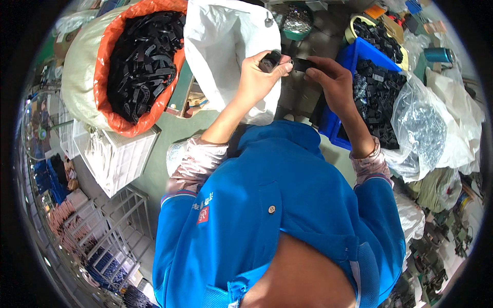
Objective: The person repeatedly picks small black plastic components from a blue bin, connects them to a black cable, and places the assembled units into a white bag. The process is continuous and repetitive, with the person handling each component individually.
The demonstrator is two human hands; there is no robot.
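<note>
My left hand [253, 79] is closed around a black plastic part [270, 60], held up beside the mouth of a tall white sack [205, 38]. A small shiny bit shows at its fingertips. Level with it, my right hand [335, 86] pinches a small dark flat piece [300, 65] between thumb and fingers, its end close to the left fingertips. Whether the two pieces touch I cannot tell. The blue crate [371, 50] full of black plastic parts [382, 82] stands just right of my right hand.
An orange-lined sack [101, 84] bulges with black curved parts on the left, above a white crate [115, 159]. At the back are a green bowl [296, 36] of metal pieces and a yellow tub [351, 32]. A clear plastic bag [423, 126] overhangs the blue crate.
</note>
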